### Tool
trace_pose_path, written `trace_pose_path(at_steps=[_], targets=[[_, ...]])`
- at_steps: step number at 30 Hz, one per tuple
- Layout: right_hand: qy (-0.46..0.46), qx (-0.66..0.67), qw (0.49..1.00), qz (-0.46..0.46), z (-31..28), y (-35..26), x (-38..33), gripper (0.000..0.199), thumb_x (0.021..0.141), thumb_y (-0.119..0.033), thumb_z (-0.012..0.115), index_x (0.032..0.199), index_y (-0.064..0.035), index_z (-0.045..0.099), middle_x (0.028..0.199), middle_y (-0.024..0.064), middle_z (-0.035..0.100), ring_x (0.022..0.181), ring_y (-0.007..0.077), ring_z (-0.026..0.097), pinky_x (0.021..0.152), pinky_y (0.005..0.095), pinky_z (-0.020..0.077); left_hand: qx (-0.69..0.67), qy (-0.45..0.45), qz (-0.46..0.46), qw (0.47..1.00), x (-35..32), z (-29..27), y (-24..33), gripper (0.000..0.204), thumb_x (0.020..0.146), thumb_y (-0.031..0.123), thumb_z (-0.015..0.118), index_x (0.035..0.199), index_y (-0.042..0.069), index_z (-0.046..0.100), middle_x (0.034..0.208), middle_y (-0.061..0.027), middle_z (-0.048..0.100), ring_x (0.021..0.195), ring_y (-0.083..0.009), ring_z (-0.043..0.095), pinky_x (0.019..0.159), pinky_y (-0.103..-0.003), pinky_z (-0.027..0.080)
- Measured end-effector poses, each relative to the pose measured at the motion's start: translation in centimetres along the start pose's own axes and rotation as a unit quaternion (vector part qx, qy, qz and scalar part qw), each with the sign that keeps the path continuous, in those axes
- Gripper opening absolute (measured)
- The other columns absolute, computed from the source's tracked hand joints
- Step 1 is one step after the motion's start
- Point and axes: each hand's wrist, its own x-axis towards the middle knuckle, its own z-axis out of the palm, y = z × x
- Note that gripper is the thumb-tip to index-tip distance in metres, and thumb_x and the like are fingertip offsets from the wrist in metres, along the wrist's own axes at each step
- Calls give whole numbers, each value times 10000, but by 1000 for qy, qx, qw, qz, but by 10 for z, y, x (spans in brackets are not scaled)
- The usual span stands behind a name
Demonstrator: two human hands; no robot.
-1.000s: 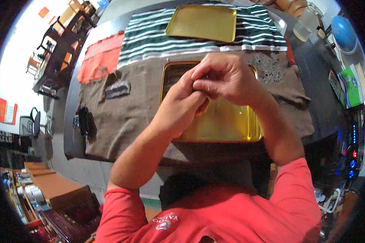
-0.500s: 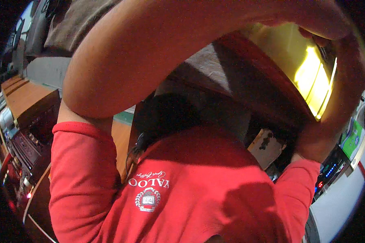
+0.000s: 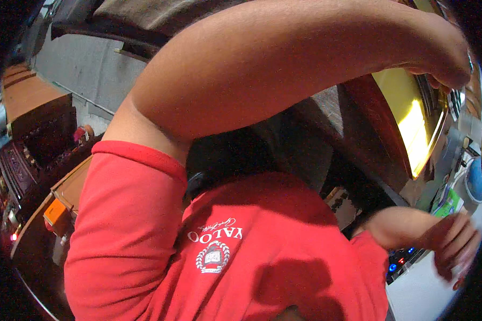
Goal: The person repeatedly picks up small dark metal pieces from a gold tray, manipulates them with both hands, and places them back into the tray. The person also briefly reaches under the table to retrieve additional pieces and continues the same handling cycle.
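My left forearm crosses the upper half of the view from the red sleeve at left. At its end my left hand [image 3: 443, 61] bends its fingers over the upper end of a shiny yellow panel [image 3: 396, 88]. A dark red side runs along this panel, and bright light glares off its surface. What kind of object it is, I cannot make out. Lower down at the right, my right hand [image 3: 455, 245] is apart from the panel, above a white surface [image 3: 420, 289]. Its fingers are bent and blurred, and whether anything is between them does not show.
A device with blue and red lights [image 3: 399, 262] sits below my right forearm. Near that hand are a green packet [image 3: 449, 203] and a blue-and-white round container [image 3: 474, 179]. Wooden furniture [image 3: 37, 96] and an orange box [image 3: 56, 213] stand at the left.
My right hand has left the yellow panel and moved down to the right. My left hand stays at the panel's upper end. The whole view has shifted somewhat.
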Motion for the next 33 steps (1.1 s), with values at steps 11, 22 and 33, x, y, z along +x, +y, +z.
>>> trace_pose_path(at_steps=[11, 22, 33], targets=[[32, 165, 867, 468, 187, 286, 1, 212, 961, -237, 616, 1039, -42, 643, 962, 72, 658, 866, 162, 581, 724, 354, 457, -2, 13, 5, 1000, 3, -8, -2, 237, 975, 216, 523, 996, 47, 687, 762, -63, 685, 604, -141, 599, 553, -280, 465], [19, 196, 832, 518, 227, 384, 21, 347, 967, -373, 584, 1100, -54, 613, 902, 54, 613, 809, 166, 570, 663, 396, 460, -10, 23, 1, 1000, 2, -21, -5, 241, 971, 211, 521, 987, 43, 692, 757, -68, 690, 593, -145, 599, 549, -282, 464], [9, 358, 739, 571, 244, 398, 17, 431, 985, -433, 544, 1179, -49, 568, 935, 64, 597, 822, 194, 596, 730, 455, 508, -17, 24, 2, 1000, 6, -20, -8, 245, 967, 206, 519, 977, 39, 697, 752, -74, 694, 583, -149, 599, 545, -284, 463]])
